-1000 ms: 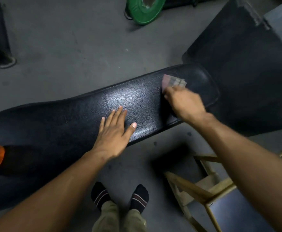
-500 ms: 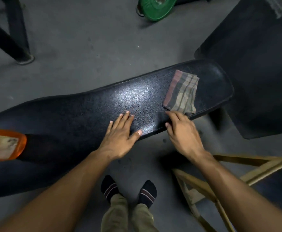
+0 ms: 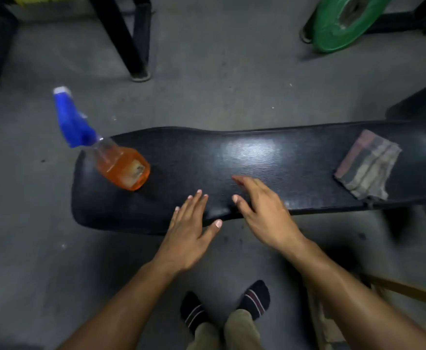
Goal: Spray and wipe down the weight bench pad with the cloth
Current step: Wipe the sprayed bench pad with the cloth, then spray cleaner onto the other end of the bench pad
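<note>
Centrally, the black padded bench surface (image 3: 257, 173) runs across the frame over a grey floor (image 3: 206, 84); its right end is cut off by the frame edge. A green weight plate (image 3: 343, 24) stands on the floor beyond the surface at upper right, partly out of view. Black frame legs (image 3: 128, 39) stand beyond the surface at upper left.

The spray bottle (image 3: 115, 160) lies tilted on the left end of the surface, orange liquid in a clear body, blue trigger head overhanging the edge. Its label is blurred and cannot be read.

The striped cloth (image 3: 368, 164) lies folded on the right part of the surface, well apart from both hands.

The left hand (image 3: 189, 233) rests flat on the near edge of the surface, fingers (image 3: 194, 200) straight and released. The right hand (image 3: 265, 213), motion-blurred, is just beside it over the surface, fingers extended and grasping nothing. Both hands lie between bottle and cloth.

Striped socks (image 3: 252, 299) show below the surface.
</note>
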Demonstrator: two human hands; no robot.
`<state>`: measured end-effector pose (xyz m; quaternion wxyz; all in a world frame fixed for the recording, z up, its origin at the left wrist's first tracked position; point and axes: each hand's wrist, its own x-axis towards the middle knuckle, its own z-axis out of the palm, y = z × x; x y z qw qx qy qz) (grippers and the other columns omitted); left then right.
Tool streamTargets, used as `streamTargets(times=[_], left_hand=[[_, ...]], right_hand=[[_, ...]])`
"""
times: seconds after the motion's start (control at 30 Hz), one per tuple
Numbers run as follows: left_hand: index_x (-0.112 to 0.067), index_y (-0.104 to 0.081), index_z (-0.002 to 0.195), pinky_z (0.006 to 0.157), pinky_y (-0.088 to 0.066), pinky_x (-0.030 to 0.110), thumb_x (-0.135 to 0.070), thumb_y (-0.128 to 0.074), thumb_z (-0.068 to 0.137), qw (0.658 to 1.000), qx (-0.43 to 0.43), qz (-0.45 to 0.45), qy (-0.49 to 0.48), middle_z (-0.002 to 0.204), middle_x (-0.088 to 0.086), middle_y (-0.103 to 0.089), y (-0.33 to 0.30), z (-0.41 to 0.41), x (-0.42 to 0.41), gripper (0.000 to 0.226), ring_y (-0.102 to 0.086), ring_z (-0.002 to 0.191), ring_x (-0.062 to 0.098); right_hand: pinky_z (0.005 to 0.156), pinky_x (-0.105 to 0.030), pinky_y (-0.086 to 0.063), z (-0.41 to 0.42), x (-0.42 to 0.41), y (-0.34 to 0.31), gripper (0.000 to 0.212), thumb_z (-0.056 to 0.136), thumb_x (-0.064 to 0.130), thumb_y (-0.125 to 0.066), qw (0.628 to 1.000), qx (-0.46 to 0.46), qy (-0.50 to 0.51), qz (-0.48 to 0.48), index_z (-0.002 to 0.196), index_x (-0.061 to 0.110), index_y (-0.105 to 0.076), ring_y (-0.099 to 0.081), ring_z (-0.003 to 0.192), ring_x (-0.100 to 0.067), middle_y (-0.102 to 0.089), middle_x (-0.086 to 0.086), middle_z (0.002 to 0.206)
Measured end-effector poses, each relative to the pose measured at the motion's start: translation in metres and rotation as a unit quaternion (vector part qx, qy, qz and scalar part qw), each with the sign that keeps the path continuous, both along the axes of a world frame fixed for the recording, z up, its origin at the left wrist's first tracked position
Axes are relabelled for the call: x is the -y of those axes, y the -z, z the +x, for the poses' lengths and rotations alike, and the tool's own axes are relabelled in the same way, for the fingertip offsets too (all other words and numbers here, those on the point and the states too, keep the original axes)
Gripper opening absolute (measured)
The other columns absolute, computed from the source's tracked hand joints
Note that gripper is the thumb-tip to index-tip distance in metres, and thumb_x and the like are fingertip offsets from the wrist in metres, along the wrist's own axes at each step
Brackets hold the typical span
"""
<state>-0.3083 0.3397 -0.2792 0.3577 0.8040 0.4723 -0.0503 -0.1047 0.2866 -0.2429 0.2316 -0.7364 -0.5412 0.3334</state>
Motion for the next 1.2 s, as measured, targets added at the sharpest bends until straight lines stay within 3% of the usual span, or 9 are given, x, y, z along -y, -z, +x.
streamTargets(times=[0.1, 0.27, 0.47, 0.6, 0.77, 0.9, 0.97, 1.1, 1.2], left_hand=[[-0.025, -0.013, 0.162, 0.125, 0.003, 0.037, -0.078, -0.018, 0.083, 0.999, -0.005, -0.010, -0.037, 0.170, -0.011, -0.002, -0.003, -0.038, -0.004, 0.095, 0.003, 0.155, 0.008], [-0.023, -0.012, 0.162, 0.125, 0.000, 0.041, -0.068, -0.033, 0.096, 0.995, -0.043, -0.026, -0.084, 0.170, -0.007, -0.003, -0.003, -0.105, -0.005, 0.082, 0.001, 0.156, 0.014], [-0.023, -0.007, 0.162, 0.125, 0.001, 0.043, -0.060, -0.036, 0.101, 0.993, -0.070, -0.039, -0.092, 0.171, -0.005, 0.001, 0.011, -0.156, -0.010, 0.078, 0.000, 0.157, 0.016], [-0.025, -0.002, 0.162, 0.126, 0.003, 0.045, -0.064, -0.031, 0.100, 0.995, -0.087, -0.011, -0.049, 0.169, -0.008, 0.013, 0.020, -0.166, -0.010, 0.079, 0.007, 0.156, 0.016], [-0.025, -0.004, 0.162, 0.126, 0.003, 0.048, -0.063, -0.031, 0.100, 0.996, -0.074, 0.005, -0.055, 0.169, -0.010, 0.014, 0.026, -0.168, -0.004, 0.078, 0.009, 0.156, 0.014], [-0.027, -0.001, 0.162, 0.125, 0.007, 0.047, -0.064, -0.029, 0.100, 0.996, -0.076, 0.022, -0.042, 0.168, -0.011, 0.017, 0.029, -0.171, -0.003, 0.078, 0.012, 0.155, 0.013], [-0.026, -0.002, 0.162, 0.125, 0.008, 0.048, -0.064, -0.029, 0.099, 0.996, -0.078, 0.029, -0.041, 0.169, -0.010, 0.017, 0.030, -0.170, -0.001, 0.079, 0.012, 0.155, 0.013], [-0.020, -0.006, 0.162, 0.123, 0.011, 0.045, -0.069, -0.023, 0.096, 0.992, -0.102, 0.066, -0.043, 0.170, -0.002, 0.011, 0.034, -0.159, 0.001, 0.084, 0.009, 0.156, 0.018], [-0.019, -0.009, 0.161, 0.122, 0.012, 0.043, -0.070, -0.015, 0.090, 0.990, -0.095, 0.091, -0.046, 0.170, 0.003, 0.007, 0.035, -0.145, 0.002, 0.089, 0.007, 0.156, 0.020]], right_hand=[[0.110, -0.035, -0.046, -0.033, -0.025, -0.010, 0.050, 0.103, 0.031, -0.062, 0.999, -0.030, -0.010, 0.021, 0.151, 0.025, -0.048, -0.059, 0.131, -0.016, -0.060, 0.002, 0.145], [0.093, -0.001, -0.037, -0.100, -0.078, -0.039, 0.066, 0.095, 0.032, -0.074, 0.994, -0.095, -0.019, 0.046, 0.154, 0.025, -0.044, -0.061, 0.122, -0.009, -0.063, 0.002, 0.141], [0.118, -0.033, -0.041, -0.164, -0.142, -0.054, 0.097, 0.082, 0.044, -0.082, 0.988, -0.119, -0.044, 0.088, 0.162, 0.024, -0.031, -0.049, 0.143, -0.014, -0.049, 0.000, 0.159], [0.114, -0.047, -0.048, -0.180, -0.179, -0.047, 0.108, 0.071, 0.062, -0.079, 0.985, -0.145, -0.004, 0.093, 0.161, 0.030, -0.028, -0.058, 0.135, -0.018, -0.055, 0.002, 0.152], [0.104, -0.051, -0.053, -0.181, -0.198, -0.035, 0.059, 0.081, 0.054, -0.072, 0.973, -0.196, 0.036, 0.114, 0.131, 0.029, -0.052, -0.067, 0.105, -0.015, -0.065, 0.014, 0.102], [0.094, -0.050, -0.054, -0.173, -0.178, -0.031, 0.058, 0.084, 0.051, -0.068, 0.956, -0.218, 0.103, 0.169, 0.130, 0.018, -0.056, -0.063, 0.085, -0.019, -0.063, 0.000, 0.086], [0.091, -0.055, -0.056, -0.162, -0.153, -0.035, 0.051, 0.088, 0.044, -0.069, 0.948, -0.219, 0.130, 0.192, 0.123, 0.008, -0.059, -0.070, 0.086, -0.033, -0.068, -0.016, 0.085], [0.079, -0.041, -0.061, -0.136, -0.084, -0.044, 0.028, 0.098, 0.017, -0.066, 0.931, -0.221, 0.159, 0.245, 0.110, 0.042, -0.071, -0.075, 0.078, -0.023, -0.069, 0.007, 0.074], [0.073, -0.034, -0.058, -0.112, -0.028, -0.032, 0.023, 0.097, 0.021, -0.068, 0.934, -0.213, 0.181, 0.223, 0.111, 0.039, -0.067, -0.070, 0.072, -0.011, -0.067, 0.011, 0.073]])
